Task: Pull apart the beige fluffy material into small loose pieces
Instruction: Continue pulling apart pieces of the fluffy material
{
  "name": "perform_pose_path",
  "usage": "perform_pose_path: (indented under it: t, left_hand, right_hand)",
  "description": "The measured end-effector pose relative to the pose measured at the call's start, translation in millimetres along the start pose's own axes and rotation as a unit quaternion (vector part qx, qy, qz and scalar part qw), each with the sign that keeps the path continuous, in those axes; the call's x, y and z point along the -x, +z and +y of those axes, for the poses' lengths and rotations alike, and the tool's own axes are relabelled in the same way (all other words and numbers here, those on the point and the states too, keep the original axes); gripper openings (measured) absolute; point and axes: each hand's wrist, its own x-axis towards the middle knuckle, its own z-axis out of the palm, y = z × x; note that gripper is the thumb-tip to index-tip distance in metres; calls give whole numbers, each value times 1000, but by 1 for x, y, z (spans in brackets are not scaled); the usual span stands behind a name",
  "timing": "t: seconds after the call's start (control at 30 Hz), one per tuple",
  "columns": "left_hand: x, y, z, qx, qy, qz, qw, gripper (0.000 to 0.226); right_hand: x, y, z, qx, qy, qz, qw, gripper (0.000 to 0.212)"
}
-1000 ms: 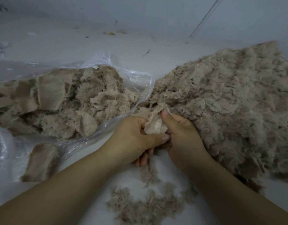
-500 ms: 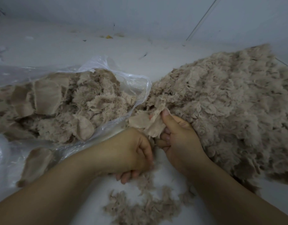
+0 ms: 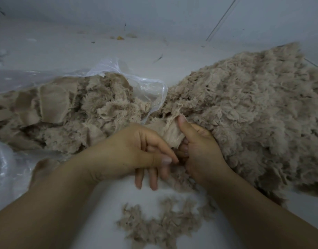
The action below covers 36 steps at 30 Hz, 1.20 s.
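Right hand [image 3: 199,150]: thumb upright, pressed against a flat beige fabric scrap with frayed fluffy edge [image 3: 172,133]; remaining fingers curled beneath it, pinching it. Left hand [image 3: 129,151]: thumb and forefinger closed together just beside the scrap's lower edge, the other fingers [image 3: 152,178] extended downward; grip on any fibre between thumb and forefinger cannot be told, fingertips blurred.

Directly below both hands: thin scatter of small loose beige fluff pieces [image 3: 161,223], wispy and irregular, lying flat on the pale grey-white smooth floor [image 3: 100,47].

Right of the hands: large heaped mound of shredded beige fluffy material [image 3: 253,112], soft, tufted, touching the right hand's back and wrist.

Left of the hands: crumpled clear plastic bag [image 3: 147,87], glossy, open toward the centre, holding unshredded beige fabric pieces with fluffy backing [image 3: 65,112], some smooth-faced and rounded.

Beyond: pale floor with small dark specks and one yellow fragment [image 3: 120,38]; pale wall with a thin dark diagonal line [image 3: 221,18]. Dim, bluish lighting.
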Motion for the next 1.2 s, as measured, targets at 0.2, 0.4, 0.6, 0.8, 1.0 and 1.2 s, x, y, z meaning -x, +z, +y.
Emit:
perform_pose_path:
  t: [0.2, 0.4, 0.6, 0.8, 1.0, 1.2]
  left_hand:
    - [-18, 13, -11, -98, 90, 333, 934, 42]
    - [-18, 18, -12, -274, 254, 317, 872, 21]
    - [-9, -17, -5, -461, 196, 487, 715, 16]
    - [-6, -31, -10, -553, -89, 437, 704, 32]
    - [-11, -8, 1, -591, 110, 323, 731, 16]
    - [-11, -1, -12, -580, 59, 183, 791, 49]
  right_hand:
    - [3, 2, 1, 39, -10, -18, 999, 40]
    - [1, 0, 4, 43, -26, -23, 998, 45]
    - [-9, -6, 10, 37, -4, 35, 999, 41]
    - [-7, -6, 9, 26, 6, 39, 999, 47]
    - [-7, -3, 7, 15, 8, 44, 999, 48]
    - [-7, -4, 2, 16, 43, 44, 998, 41]
